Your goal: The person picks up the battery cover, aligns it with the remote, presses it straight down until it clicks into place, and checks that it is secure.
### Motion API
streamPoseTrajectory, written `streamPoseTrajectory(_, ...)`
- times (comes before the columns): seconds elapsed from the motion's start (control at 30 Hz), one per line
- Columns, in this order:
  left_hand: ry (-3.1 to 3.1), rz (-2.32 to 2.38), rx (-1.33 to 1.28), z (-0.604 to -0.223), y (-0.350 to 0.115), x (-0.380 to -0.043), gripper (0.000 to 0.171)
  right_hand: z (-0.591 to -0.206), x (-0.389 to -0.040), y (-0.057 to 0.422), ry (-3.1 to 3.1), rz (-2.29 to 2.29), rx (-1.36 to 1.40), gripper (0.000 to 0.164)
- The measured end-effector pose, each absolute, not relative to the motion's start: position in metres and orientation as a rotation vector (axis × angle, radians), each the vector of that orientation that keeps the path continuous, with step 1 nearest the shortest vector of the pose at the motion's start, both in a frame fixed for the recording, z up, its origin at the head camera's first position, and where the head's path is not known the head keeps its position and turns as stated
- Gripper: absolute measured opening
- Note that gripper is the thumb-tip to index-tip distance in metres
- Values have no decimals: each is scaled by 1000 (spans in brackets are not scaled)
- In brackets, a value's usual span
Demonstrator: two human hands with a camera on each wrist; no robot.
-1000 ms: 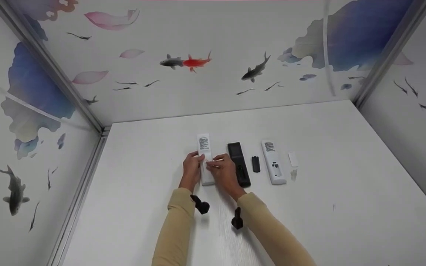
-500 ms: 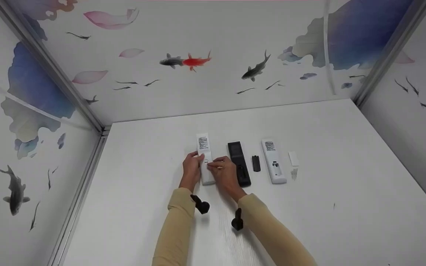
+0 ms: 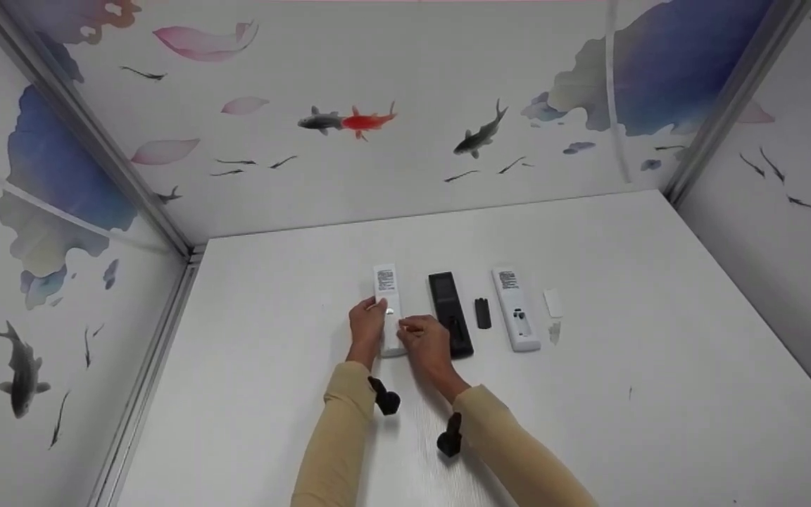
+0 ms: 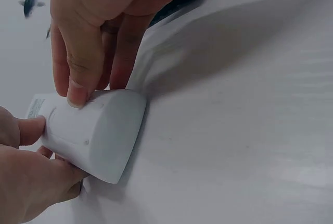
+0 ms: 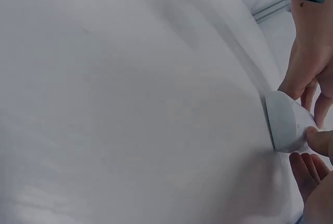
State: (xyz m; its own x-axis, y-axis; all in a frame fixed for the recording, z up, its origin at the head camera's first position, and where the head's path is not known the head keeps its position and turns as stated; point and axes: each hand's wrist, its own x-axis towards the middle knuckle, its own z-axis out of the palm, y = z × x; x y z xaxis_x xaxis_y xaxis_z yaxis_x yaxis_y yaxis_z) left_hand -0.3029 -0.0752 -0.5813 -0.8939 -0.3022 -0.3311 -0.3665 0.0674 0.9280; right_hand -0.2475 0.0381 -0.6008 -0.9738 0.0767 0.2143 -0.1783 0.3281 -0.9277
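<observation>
A white remote control (image 3: 391,338) lies back side up in front of me, its printed label toward the far end. My left hand (image 3: 365,324) grips its left side, thumb on top; in the left wrist view that thumb (image 4: 32,130) lies near a latch outline on the back. At the near right part of the remote is my right hand (image 3: 428,345), its thumb (image 4: 79,95) on the back surface and its fingers along the side. The right wrist view shows the remote's rounded near end (image 5: 283,122) between both hands.
To the right lie a black remote (image 3: 450,310) with an open battery compartment, a black battery cover (image 3: 482,314), a second white remote (image 3: 516,310) with an open compartment, and a small white cover (image 3: 552,303). A greyish patch (image 3: 554,332) is below that. Printed walls enclose the table (image 3: 272,352).
My right fingers have slid from the latch area toward the remote's near end and right edge. The held remote has shifted slightly toward me. The head view has moved a little.
</observation>
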Motion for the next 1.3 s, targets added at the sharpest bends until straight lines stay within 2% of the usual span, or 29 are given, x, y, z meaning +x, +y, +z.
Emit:
streamPoseTrajectory(0.37,2558,1709,-672,-579,-64,-299,39,-589,-246,60,-2398,1555,109,15)
streamPoseTrajectory(0.9,2863,1387,-622,-580,-57,-295,30,-565,-264,127,-2451,1405,87,18)
streamPoseTrajectory(1.3,2993,1193,-610,-578,-55,-290,34,-559,-270,158,-2455,1347,169,24)
